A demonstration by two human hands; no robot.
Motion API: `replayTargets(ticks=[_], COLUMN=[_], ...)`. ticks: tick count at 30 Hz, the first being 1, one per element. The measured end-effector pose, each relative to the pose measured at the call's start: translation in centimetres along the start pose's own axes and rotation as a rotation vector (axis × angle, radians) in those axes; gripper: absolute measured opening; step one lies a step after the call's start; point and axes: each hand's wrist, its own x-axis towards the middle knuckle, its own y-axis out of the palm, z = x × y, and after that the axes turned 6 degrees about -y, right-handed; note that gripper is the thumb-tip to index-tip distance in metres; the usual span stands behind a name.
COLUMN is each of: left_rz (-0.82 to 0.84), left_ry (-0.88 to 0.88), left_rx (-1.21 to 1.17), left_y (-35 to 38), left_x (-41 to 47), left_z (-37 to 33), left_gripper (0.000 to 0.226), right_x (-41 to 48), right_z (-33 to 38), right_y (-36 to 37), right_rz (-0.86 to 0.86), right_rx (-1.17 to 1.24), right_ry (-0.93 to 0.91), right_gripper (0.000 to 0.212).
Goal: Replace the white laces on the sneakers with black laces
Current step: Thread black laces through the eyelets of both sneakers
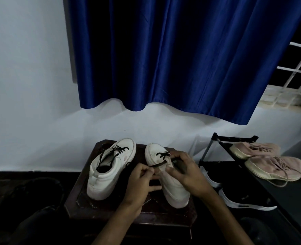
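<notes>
Left hand (142,177) pinches one end of the flat black fabric lace (159,164); right hand (188,172) pinches the other (white high-top sneaker (154,153) between them).

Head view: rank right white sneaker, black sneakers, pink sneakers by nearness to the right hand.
1. Right white sneaker, touched by the right hand.
2. Black sneakers, just to its right.
3. Pink sneakers, farther right, on the rack.
</notes>
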Motion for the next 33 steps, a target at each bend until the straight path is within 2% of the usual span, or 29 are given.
replayTargets(ticks=[5, 8, 10, 12, 14, 16, 18, 21, 24, 27, 30, 33], left_rz=[-0.012, 0.003, -0.029, -0.076, -0.109, -0.031, 0.049, 0.018, 0.004, 0.07, 0.127, 0.13], left_ry=[0.097, 0.065, 0.035, 0.087, 0.241, 0.365, 0.384, 0.401, 0.393, 0.363, 0.364, 0.335], left_rx=[-0.487, -0.676, -0.713, -0.506, -0.014, 0.422, 0.646, 0.725, 0.689, 0.666, 0.693, 0.694], left_y=[-0.4, 0.2, 0.1, -0.5, -1.4, -1.8, -1.4, -0.7, -0.3, 0.0, 0.3, 0.2], left_x=[-0.7, -0.5, 0.0, 0.6, 1.0, 1.3, 1.5, 1.9, 1.9, 1.2, 0.6, 0.7], left_z=[-0.6, -1.7, -1.8, -1.3, -0.3, 0.7, 1.0, 0.7, 0.3, 0.3, 0.7, 0.8], left_gripper=[0.016, 0.022, 0.027, 0.022, 0.012, 0.01, 0.013, 0.014, 0.015, 0.019, 0.022, 0.023], right_x=[-0.2, -0.2, -0.3, -0.3, -0.3, -0.4, -0.6, -0.7, -0.2, 1.1, 4.0, 5.7], right_z=[-0.3, -0.3, -0.3, -0.4, -0.4, -0.3, 0.2, 0.3, -0.6, -0.3, 1.1, 3.5], right_y=[0.5, 0.4, 0.3, 0.4, 0.5, 0.8, 0.6, -1.1, -3.6, -5.0, -5.1, -3.2], right_rz=[-0.026, -0.033, -0.039, -0.062, -0.081, -0.104, -0.124, -0.148, -0.063, 0.021, 0.006, 0.026], right_rx=[0.208, 0.181, 0.162, 0.134, 0.118, 0.106, 0.158, 0.256, 0.072, -0.07, -0.485, -0.626], right_ry=[0.091, 0.105, 0.114, 0.106, 0.095, 0.083, 0.084, 0.166, 0.183, 0.19, 0.013, -0.175], right_gripper=[0.046, 0.047, 0.045, 0.045, 0.049, 0.05, 0.039, 0.021, 0.013, 0.015, 0.016, 0.009])
